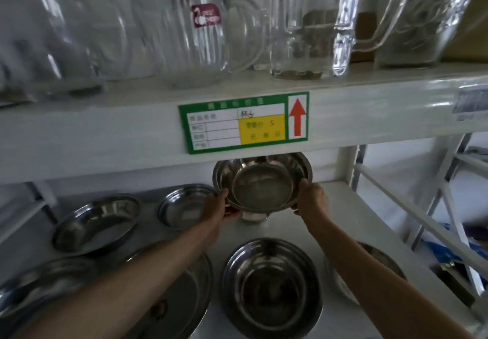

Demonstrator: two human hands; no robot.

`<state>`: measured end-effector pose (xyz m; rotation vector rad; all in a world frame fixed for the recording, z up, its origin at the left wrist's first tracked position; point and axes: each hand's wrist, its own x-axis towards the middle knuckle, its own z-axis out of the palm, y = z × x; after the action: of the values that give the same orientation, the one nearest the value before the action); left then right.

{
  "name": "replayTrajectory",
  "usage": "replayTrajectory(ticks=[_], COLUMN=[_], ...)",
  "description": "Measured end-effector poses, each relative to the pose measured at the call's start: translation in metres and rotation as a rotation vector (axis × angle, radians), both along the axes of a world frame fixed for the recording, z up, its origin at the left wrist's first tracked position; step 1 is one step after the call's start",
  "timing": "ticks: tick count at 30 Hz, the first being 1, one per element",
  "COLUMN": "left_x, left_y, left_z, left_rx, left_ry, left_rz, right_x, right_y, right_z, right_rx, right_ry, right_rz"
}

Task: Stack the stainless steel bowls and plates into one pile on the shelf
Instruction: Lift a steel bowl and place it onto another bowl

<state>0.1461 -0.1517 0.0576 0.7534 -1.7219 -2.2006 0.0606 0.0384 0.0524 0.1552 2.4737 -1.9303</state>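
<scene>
Both hands hold a large steel bowl (264, 180) at the back of the lower shelf (295, 230), tilted so its inside faces me. My left hand (219, 206) grips its left rim and my right hand (313, 199) grips its right rim. A smaller steel bowl (254, 217) shows just beneath it. Closer to me stands a deep steel bowl (272, 288). Shallow steel plates lie to the left: one at the back (184, 205), one further left (97, 222), a wide one (182, 294) under my left forearm, another at the left edge (39, 286).
The upper shelf's front edge (132, 130), with a green price label (244, 122), hangs just above the held bowl. Glass jugs (190, 27) stand on that shelf. A steel dish (380, 262) sits behind my right forearm. White rack rails (422, 220) run along the right.
</scene>
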Motion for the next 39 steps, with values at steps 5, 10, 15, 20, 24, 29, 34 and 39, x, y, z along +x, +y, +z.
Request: replayTrajectory(ticks=[5,10,15,20,24,29,34,39], left_x=[0.04,0.089,0.136,0.176,0.21,0.238,0.26,0.274], left_y=[-0.033,-0.065,-0.091,-0.103,-0.103,-0.098,-0.094,-0.088], left_z=[0.006,0.005,-0.002,-0.01,-0.021,-0.044,-0.064,-0.08], left_rx=[-0.005,-0.049,-0.019,0.031,-0.041,-0.028,-0.049,-0.229], left_ry=[0.01,0.023,0.004,0.04,0.045,0.021,-0.04,-0.136], left_rz=[0.076,0.108,0.203,0.313,0.323,0.34,0.377,0.433], right_x=[0.012,0.044,0.089,0.113,0.142,0.167,0.184,0.197], right_y=[-0.035,-0.074,-0.1,-0.128,-0.135,-0.129,-0.124,-0.118], right_z=[-0.007,-0.004,0.007,-0.027,-0.037,-0.05,-0.073,-0.086], right_rx=[0.093,0.127,0.091,0.137,0.159,0.267,0.314,0.325], right_ry=[0.042,0.075,0.04,0.083,0.064,0.07,0.118,0.163], right_rz=[0.042,0.125,0.214,0.306,0.349,0.364,0.424,0.448])
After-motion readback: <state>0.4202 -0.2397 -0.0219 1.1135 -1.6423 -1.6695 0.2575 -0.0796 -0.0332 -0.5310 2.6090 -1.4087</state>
